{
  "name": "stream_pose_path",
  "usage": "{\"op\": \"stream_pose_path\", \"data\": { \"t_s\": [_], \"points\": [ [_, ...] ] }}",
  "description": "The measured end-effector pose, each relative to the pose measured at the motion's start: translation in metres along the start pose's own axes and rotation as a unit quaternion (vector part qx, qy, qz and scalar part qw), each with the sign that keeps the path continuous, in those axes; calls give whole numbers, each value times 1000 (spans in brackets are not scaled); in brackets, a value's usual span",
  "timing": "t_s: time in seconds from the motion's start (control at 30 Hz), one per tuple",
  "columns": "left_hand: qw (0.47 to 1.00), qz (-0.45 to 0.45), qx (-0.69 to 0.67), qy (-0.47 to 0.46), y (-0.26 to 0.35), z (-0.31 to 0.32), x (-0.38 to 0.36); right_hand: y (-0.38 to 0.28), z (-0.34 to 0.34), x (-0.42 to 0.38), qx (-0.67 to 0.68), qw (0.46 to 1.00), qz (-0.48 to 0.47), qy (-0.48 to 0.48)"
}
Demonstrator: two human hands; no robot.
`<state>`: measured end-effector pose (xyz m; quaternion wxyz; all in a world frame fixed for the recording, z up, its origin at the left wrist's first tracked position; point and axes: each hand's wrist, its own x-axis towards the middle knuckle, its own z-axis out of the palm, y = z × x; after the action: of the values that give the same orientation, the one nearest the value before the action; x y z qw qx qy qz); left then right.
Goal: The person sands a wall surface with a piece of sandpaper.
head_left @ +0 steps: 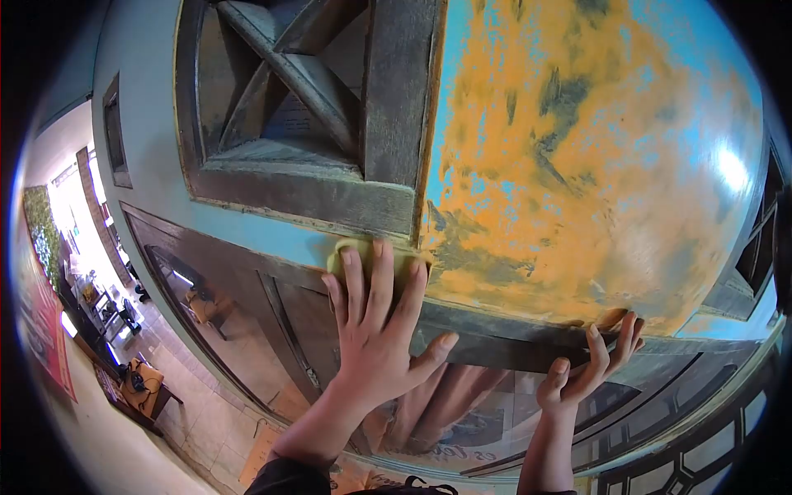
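My left hand [375, 334] presses a flat yellowish sponge-like pad [341, 262] against the wall strip below the dark wooden vent frame [392, 124]. Its fingers are spread over the pad, hiding most of it, and the thumb sticks out to the right. Further right, my right hand [584, 375] is raised with fingers apart, the fingertips at the dark wooden rail [503, 334] along the bottom of the panel. I see nothing held in it. The wall panel [577, 206] above is light blue with smeared orange and dark grey patches.
Below the rail are glass panes [462, 404] with reflections and lettering. On the left, a wooden-framed window [223, 313] runs along the blue-grey wall. A small wooden table [142, 388] with a dark object on it stands on the tiled floor [194, 429]. Dark latticework [701, 454] shows lower right.
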<state>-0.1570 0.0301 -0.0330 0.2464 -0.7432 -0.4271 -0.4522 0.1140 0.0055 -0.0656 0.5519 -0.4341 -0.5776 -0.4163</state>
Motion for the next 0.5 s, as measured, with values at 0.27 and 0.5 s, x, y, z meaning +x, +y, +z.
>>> {"op": "stream_pose_path", "data": {
  "t_s": [0.27,0.5],
  "points": [
    [1000,-8,-4,10,2,-1,9,0,-2,-1,-11,1000,-4,-12],
    [1000,1,7,26,-2,7,1,-2,-4,1,-21,1000,-2,-23]
  ]
}}
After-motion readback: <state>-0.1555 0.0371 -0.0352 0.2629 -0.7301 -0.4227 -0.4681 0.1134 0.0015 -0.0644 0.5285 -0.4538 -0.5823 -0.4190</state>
